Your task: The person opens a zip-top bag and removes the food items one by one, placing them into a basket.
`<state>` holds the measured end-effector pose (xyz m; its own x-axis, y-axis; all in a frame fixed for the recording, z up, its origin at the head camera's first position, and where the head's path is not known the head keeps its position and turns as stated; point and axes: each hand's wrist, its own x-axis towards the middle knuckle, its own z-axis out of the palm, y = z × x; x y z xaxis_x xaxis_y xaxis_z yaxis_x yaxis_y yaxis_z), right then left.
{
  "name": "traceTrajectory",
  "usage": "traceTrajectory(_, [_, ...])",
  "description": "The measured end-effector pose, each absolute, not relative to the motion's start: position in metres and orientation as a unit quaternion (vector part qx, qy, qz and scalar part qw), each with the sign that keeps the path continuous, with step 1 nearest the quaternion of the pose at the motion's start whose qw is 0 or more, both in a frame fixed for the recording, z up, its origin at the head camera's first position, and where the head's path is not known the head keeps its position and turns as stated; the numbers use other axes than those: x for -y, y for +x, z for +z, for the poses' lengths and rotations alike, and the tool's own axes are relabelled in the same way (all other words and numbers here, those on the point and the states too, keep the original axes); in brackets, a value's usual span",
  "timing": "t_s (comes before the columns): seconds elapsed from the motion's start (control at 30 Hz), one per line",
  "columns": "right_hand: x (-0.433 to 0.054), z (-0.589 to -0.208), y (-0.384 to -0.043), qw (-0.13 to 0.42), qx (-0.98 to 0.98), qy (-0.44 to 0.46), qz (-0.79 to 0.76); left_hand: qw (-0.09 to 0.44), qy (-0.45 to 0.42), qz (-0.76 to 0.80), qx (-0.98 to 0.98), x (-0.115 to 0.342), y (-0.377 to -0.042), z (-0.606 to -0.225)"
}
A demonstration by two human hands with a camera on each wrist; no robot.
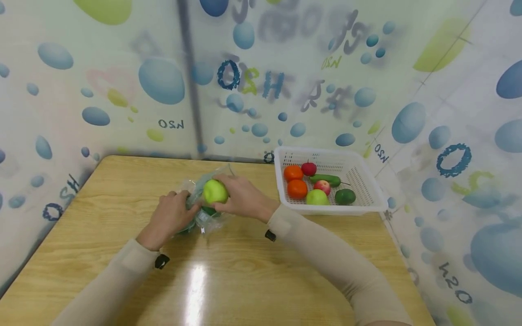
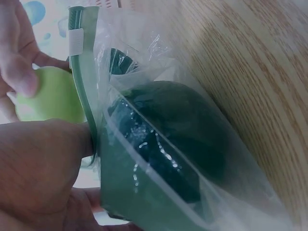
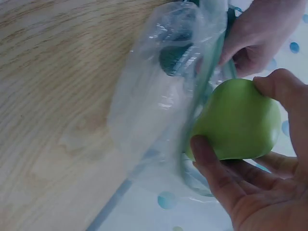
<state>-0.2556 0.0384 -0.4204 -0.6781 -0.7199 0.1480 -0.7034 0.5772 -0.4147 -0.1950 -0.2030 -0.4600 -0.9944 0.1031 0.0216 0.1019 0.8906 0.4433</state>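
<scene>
My right hand (image 1: 240, 194) grips a green apple (image 1: 215, 192) between thumb and fingers, right at the mouth of a clear zip bag (image 1: 208, 222). In the right wrist view the apple (image 3: 238, 122) overlaps the bag's green zip edge. My left hand (image 1: 170, 215) pinches the bag's rim on the other side, and in the left wrist view its thumb lies against the green zip strip (image 2: 84, 72) with a white slider. Inside the bag, a large dark green rounded item (image 2: 168, 139) shows through the plastic; its kind is hidden by glare.
A white plastic basket (image 1: 373, 185) stands at the table's back right. It holds two orange-red fruits (image 1: 297, 189), a green apple (image 1: 317, 197), a cucumber (image 1: 326, 179), a dark green avocado-like fruit (image 1: 345, 196) and small red fruits (image 1: 309, 168). A patterned wall (image 1: 244, 113) borders the wooden table (image 1: 244, 280).
</scene>
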Motion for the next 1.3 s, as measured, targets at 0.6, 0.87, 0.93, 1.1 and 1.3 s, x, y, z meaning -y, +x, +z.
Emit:
traceTrajectory(0.6, [-0.076, -0.381, -0.244, 0.018, -0.858, -0.387, -0.337, -0.004, 0.038, 0.222, -0.974, 0.205, -0.193, -0.464])
traceTrajectory(0.87, [-0.116, -0.375, -0.256, -0.033, -0.877, -0.358, -0.320, 0.010, 0.028, 0.226, -0.974, 0.207, -0.194, -0.464])
traceTrajectory(0.93, [-0.127, -0.374, -0.259, -0.038, -0.881, -0.350, -0.316, 0.015, 0.024, 0.225, -0.974, 0.207, -0.194, -0.464])
traceTrajectory(1.1, [-0.155, -0.370, -0.266, -0.046, -0.900, -0.321, -0.293, 0.019, 0.023, 0.222, -0.975, 0.206, -0.192, -0.463])
traceTrajectory(1.3, [-0.185, -0.370, -0.273, -0.032, -0.927, -0.284, -0.245, 0.009, 0.031, 0.221, -0.975, 0.206, -0.192, -0.465])
